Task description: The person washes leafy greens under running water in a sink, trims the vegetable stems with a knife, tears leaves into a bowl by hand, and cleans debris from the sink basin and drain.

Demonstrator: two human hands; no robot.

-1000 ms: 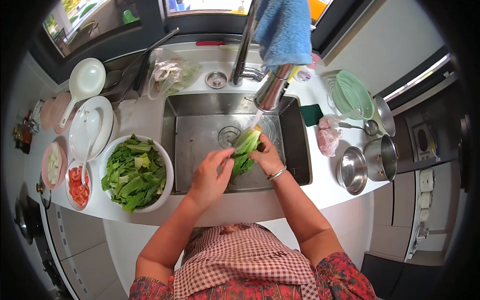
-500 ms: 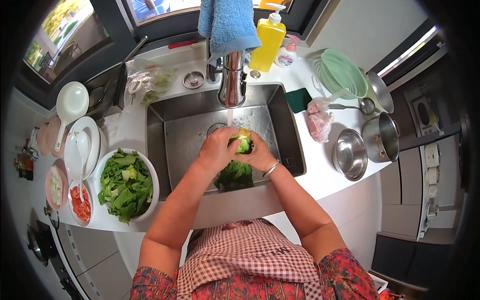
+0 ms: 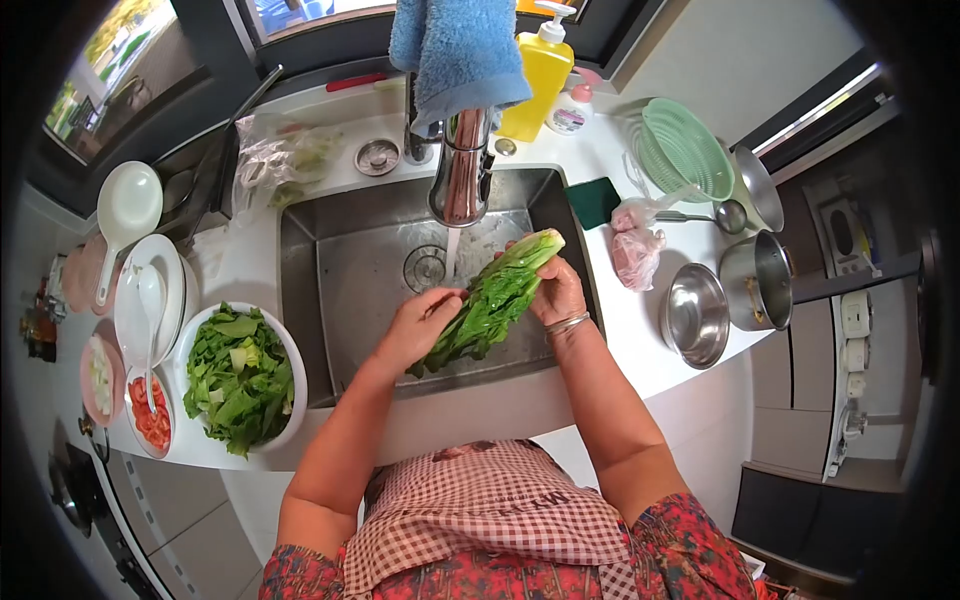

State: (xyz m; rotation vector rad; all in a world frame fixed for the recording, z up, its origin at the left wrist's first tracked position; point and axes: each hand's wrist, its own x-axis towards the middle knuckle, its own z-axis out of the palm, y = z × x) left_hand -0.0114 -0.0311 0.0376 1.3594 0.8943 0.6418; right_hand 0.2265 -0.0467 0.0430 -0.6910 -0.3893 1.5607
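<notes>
A head of romaine lettuce (image 3: 497, 300) is held slantwise above the sink (image 3: 350, 290), pale stem end up and to the right, leafy tips down and to the left. My right hand (image 3: 562, 292) is closed round it near the stem end, its fingers partly behind the leaves. At the left edge of the leaves, my left hand (image 3: 420, 325) is closed, with finger and thumb on the greens; the leaf tips hide part of its grip. Water runs from the faucet (image 3: 461, 180) behind the lettuce, near the drain (image 3: 427, 268).
Left of the sink stand a white bowl of cut greens (image 3: 298, 385), a dish of chopped tomato (image 3: 150, 420) and stacked plates (image 3: 178, 290). To the right are a green scrub pad (image 3: 594, 202), bagged meat (image 3: 636, 255), a steel bowl (image 3: 697, 315), a pot (image 3: 757, 280) and a green colander (image 3: 685, 150).
The lettuce has tipped from stem facing away to a slant, its stem toward the upper right. My right hand moved right with it; my left hand shifted down from the stem to the leaves.
</notes>
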